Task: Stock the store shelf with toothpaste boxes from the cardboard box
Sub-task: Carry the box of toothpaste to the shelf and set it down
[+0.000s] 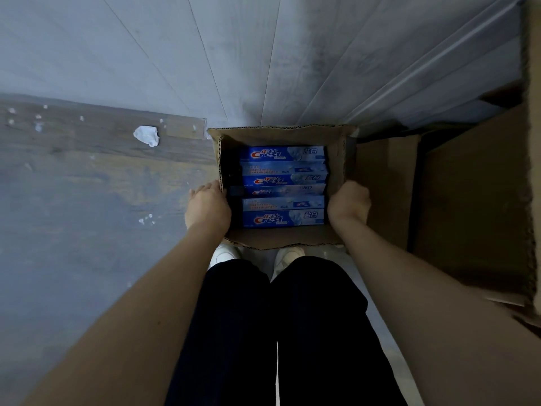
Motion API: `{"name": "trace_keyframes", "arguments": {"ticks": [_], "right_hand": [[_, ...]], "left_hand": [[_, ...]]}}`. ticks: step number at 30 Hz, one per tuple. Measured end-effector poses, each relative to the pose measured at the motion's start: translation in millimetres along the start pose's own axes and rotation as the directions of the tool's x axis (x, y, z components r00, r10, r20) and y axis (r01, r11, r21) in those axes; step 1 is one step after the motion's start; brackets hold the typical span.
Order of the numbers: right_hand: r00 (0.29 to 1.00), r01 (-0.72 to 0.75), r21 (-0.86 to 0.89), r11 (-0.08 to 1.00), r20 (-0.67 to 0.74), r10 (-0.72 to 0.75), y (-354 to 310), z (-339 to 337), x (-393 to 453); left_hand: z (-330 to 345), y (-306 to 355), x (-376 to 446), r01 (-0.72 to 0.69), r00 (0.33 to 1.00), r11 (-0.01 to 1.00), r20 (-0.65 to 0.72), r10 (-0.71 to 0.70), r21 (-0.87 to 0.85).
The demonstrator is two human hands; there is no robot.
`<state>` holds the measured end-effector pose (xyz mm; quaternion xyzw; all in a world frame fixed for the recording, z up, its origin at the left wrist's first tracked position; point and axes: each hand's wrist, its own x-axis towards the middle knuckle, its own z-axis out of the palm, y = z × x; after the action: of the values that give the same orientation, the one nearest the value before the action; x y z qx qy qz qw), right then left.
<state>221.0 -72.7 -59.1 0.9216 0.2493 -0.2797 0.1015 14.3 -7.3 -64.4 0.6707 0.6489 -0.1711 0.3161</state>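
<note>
An open cardboard box (281, 240) stands on the floor just ahead of my feet, against a grey panelled wall. Several blue Crest toothpaste boxes (282, 218) lie inside it, side by side, long sides across. My left hand (206, 206) grips the box's left wall, fingers curled over the rim and hidden inside. My right hand (348, 202) grips the right wall in the same way, knuckles up. No shelf is in view.
Larger brown cardboard boxes (468, 200) stand to the right, one touching the small box's right side. A crumpled white scrap (147, 135) lies on the grey wood floor (87, 200) at the left. My dark trousers and white shoes (224, 254) are right below the box.
</note>
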Motion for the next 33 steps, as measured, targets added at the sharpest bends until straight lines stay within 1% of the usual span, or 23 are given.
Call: {"name": "trace_keyframes", "arguments": {"ticks": [4,8,11,16,17,19,23,28,33], "right_hand": [[0.994,0.109,-0.100,0.989,-0.019,-0.111,-8.4,-8.4,-33.1],[0.969,0.246,-0.179,0.953,0.015,-0.247,-37.0,-33.6,-77.8],[0.938,0.345,-0.201,0.917,0.053,-0.342,-58.0,-57.1,-122.6],[0.871,0.490,-0.202,0.848,0.060,-0.489,-88.5,-87.3,-208.0],[0.850,0.524,-0.205,0.827,0.061,-0.523,-95.2,-92.5,-223.9],[0.791,0.599,-0.272,0.753,0.055,-0.609,-109.9,-103.2,-254.6],[0.676,0.706,-0.366,0.606,0.093,-0.732,-139.2,-122.0,-312.6],[0.549,0.785,-0.430,0.446,0.151,-0.822,-178.9,-140.1,-394.0],[0.370,0.843,-0.492,0.217,0.238,-0.898,-218.4,-152.3,-491.9]], "left_hand": [[-14.0,-12.6,-25.6,0.082,0.996,0.996,-0.028,-0.083,-0.027],[-54.2,-24.9,-66.2,0.208,0.977,0.975,-0.031,-0.211,-0.075],[-87.9,-43.5,-107.7,0.292,0.954,0.953,-0.047,-0.296,-0.082],[-145.0,-77.3,-185.1,0.422,0.891,0.892,-0.106,-0.441,-0.161],[-156.2,-83.3,-199.3,0.440,0.878,0.881,-0.123,-0.463,-0.174],[-175.9,-96.7,-226.4,0.489,0.845,0.849,-0.133,-0.518,-0.200],[-208.6,-129.5,-276.8,0.598,0.751,0.740,-0.106,-0.651,-0.307],[-245.3,-174.0,-336.4,0.666,0.658,0.627,-0.078,-0.749,-0.405],[-274.1,-232.2,-392.5,0.710,0.562,0.506,-0.038,-0.826,-0.489]]}}
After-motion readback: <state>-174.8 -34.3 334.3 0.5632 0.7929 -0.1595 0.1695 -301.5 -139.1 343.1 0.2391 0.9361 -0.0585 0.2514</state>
